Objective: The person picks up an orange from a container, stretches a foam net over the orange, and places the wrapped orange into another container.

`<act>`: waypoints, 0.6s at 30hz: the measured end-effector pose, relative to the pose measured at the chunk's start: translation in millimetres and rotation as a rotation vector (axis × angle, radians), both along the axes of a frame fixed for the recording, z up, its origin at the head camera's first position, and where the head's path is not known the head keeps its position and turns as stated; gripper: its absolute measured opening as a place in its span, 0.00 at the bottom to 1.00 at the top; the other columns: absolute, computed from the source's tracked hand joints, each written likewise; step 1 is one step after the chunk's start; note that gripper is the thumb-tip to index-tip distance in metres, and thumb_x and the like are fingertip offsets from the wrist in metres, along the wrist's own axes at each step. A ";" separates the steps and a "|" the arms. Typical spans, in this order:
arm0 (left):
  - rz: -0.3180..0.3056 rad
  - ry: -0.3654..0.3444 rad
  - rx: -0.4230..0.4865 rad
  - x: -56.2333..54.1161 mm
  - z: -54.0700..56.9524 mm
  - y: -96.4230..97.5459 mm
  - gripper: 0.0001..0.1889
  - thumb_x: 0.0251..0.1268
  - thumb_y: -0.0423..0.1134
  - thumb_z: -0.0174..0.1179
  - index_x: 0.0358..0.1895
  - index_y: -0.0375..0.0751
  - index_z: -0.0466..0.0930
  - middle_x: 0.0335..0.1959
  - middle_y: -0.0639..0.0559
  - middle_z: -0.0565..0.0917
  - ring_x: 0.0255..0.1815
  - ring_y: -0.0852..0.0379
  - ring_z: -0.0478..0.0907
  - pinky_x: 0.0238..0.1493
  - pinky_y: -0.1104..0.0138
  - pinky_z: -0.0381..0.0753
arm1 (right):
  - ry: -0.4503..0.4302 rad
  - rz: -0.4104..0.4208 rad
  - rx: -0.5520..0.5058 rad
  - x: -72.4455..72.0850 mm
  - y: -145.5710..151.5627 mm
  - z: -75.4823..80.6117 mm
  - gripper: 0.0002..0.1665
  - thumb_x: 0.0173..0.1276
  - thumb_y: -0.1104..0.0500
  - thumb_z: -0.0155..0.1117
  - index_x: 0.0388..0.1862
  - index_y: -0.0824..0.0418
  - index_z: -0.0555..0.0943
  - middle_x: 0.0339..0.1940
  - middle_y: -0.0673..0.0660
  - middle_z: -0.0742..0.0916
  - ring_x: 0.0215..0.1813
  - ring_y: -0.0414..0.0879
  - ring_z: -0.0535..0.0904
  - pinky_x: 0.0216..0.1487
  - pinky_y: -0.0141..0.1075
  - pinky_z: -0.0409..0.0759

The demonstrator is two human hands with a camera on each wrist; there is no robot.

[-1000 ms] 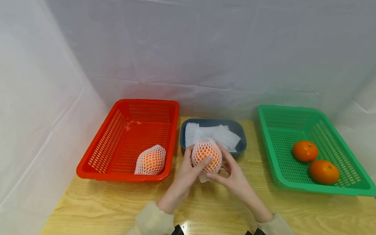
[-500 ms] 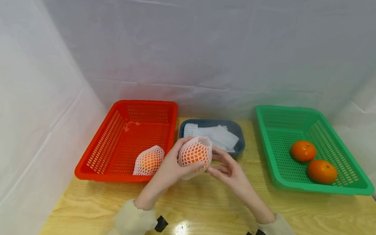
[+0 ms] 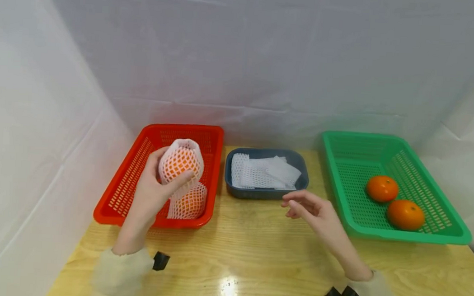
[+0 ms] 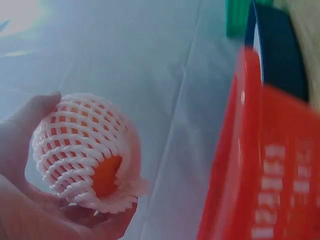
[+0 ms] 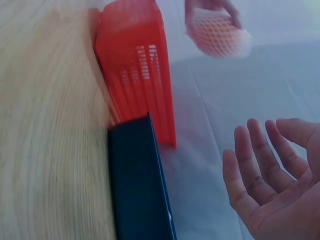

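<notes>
My left hand (image 3: 153, 188) grips an orange in a white foam net (image 3: 181, 163), held above the red basket (image 3: 211, 200). In the left wrist view, thumb and fingers curl round the netted orange (image 4: 82, 145), and bare peel shows at the net's open end. Below it in the basket lies another netted orange (image 3: 190, 203), partly covered by the held one. My right hand (image 3: 314, 211) hovers over the table in front of the blue tray, holding nothing. Its fingers (image 5: 255, 165) are loosely bent in the right wrist view.
Several white foam nets (image 3: 266, 172) lie in the small blue tray (image 3: 258, 194) at the middle back. To the right stands a green basket (image 3: 341, 208) with two bare oranges, one orange (image 3: 382, 189) behind the other orange (image 3: 406, 215). White sheeting (image 3: 243, 53) hangs behind.
My left hand has carried the netted orange from in front of the blue tray leftward over the red basket. My right hand has let go of it and drawn slightly right.
</notes>
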State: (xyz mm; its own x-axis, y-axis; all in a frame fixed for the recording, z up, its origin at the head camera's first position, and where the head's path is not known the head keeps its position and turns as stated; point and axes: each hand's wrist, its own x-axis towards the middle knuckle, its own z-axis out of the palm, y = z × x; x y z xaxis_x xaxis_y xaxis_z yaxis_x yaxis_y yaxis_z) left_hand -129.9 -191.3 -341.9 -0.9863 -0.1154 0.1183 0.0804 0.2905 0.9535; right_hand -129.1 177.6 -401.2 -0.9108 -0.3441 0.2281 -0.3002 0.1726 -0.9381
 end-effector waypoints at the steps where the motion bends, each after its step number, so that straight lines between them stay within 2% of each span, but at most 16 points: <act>1: 0.035 -0.008 -0.002 -0.4 -1.1 -6.4 0.43 0.63 0.47 0.72 0.77 0.48 0.56 0.69 0.48 0.69 0.65 0.51 0.69 0.64 0.54 0.77 | 0.008 -0.018 0.007 -0.2 4.5 0.3 0.13 0.79 0.60 0.58 0.55 0.64 0.82 0.47 0.60 0.89 0.42 0.50 0.86 0.46 0.39 0.86; 4: 0.128 -0.048 -0.019 -0.6 -7.3 -22.0 0.45 0.64 0.49 0.71 0.78 0.46 0.53 0.70 0.46 0.67 0.68 0.50 0.67 0.67 0.52 0.73 | 0.029 -0.072 0.027 -0.8 16.4 0.2 0.13 0.79 0.60 0.58 0.55 0.65 0.82 0.46 0.59 0.89 0.40 0.47 0.86 0.45 0.38 0.86; 6: 0.161 -0.073 -0.052 -1.6 -13.5 -30.0 0.47 0.64 0.50 0.70 0.79 0.45 0.51 0.72 0.43 0.65 0.69 0.48 0.66 0.69 0.49 0.71 | 0.036 -0.113 0.046 -0.9 23.5 0.8 0.14 0.79 0.59 0.58 0.55 0.65 0.82 0.46 0.59 0.89 0.40 0.49 0.86 0.45 0.37 0.86; 10: 0.220 -0.110 -0.275 -2.7 -26.0 -42.0 0.49 0.63 0.57 0.69 0.78 0.40 0.50 0.70 0.34 0.62 0.65 0.37 0.67 0.63 0.41 0.74 | 0.072 -0.168 0.090 -3.8 38.0 4.7 0.14 0.79 0.59 0.58 0.55 0.65 0.82 0.47 0.60 0.89 0.40 0.49 0.86 0.45 0.34 0.85; 13: 0.262 -0.147 -0.477 -3.5 -33.9 -47.9 0.50 0.61 0.61 0.68 0.76 0.35 0.53 0.65 0.29 0.61 0.58 0.30 0.68 0.55 0.36 0.74 | 0.098 -0.205 0.120 -5.6 51.2 9.8 0.13 0.79 0.59 0.57 0.55 0.63 0.82 0.47 0.55 0.89 0.40 0.45 0.86 0.44 0.33 0.85; 15: 0.262 -0.186 -0.571 -3.8 -38.8 -51.2 0.51 0.61 0.62 0.67 0.75 0.33 0.54 0.63 0.26 0.62 0.53 0.28 0.69 0.50 0.35 0.74 | 0.098 -0.230 0.128 -4.9 61.0 13.3 0.14 0.79 0.59 0.57 0.56 0.64 0.82 0.48 0.52 0.89 0.41 0.43 0.86 0.45 0.32 0.85; 18: 0.228 -0.240 -0.669 -3.9 -45.5 -55.1 0.51 0.61 0.63 0.66 0.74 0.29 0.54 0.62 0.22 0.62 0.47 0.26 0.71 0.43 0.37 0.76 | 0.120 -0.274 0.165 -3.3 76.5 16.6 0.15 0.79 0.58 0.57 0.58 0.64 0.81 0.48 0.49 0.89 0.43 0.41 0.86 0.45 0.31 0.84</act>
State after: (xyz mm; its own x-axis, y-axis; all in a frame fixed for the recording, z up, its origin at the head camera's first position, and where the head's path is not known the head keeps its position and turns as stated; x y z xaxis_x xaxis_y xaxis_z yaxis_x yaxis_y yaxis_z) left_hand -133.8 -246.5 -387.4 -0.9539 -0.2994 0.0196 -0.2395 0.7993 0.5512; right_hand -132.4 254.1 -384.7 -0.9444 -0.1320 0.3012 -0.3287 0.4086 -0.8515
